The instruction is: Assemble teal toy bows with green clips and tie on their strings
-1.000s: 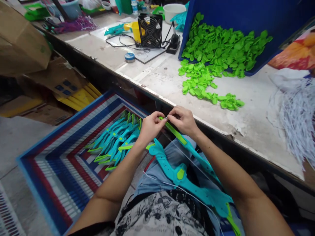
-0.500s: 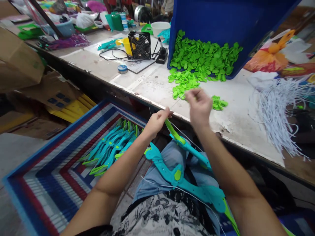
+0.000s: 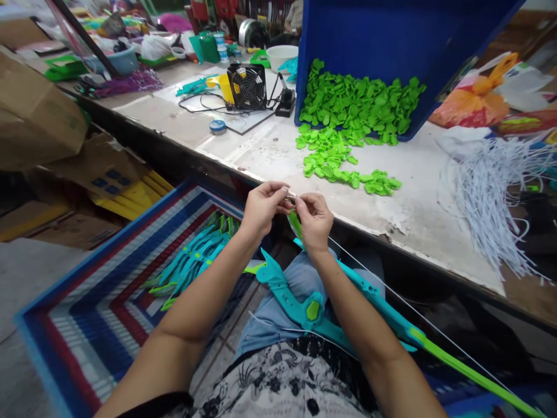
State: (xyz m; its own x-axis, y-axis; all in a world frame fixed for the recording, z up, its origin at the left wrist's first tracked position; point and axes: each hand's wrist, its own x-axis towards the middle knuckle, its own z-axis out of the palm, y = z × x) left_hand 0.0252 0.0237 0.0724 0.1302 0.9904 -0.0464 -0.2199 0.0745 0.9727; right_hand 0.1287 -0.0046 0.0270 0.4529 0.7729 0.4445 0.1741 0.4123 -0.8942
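Note:
My left hand (image 3: 262,210) and my right hand (image 3: 315,220) meet at the table's front edge, fingers pinched around the end of a white string (image 3: 369,271). Just below my fingers is the green tip of a teal and green toy bow (image 3: 361,287). From there the string runs beside the bow towards its other green limb at lower right. My right forearm hides part of that bow. Across my lap lies a second teal toy bow (image 3: 282,287) with a green middle piece and a loose white string.
Green plastic pieces (image 3: 361,104) spill from a tipped blue bin (image 3: 369,35) onto the table (image 3: 261,148). White strings (image 3: 491,197) hang at right. A small fan (image 3: 247,87) stands at the back. Left, a striped crate (image 3: 87,307) holds several toy bows (image 3: 195,249).
My right hand has come down and left from above the table to meet my left hand. The bow under them has shifted, and its lower-right limb now shows.

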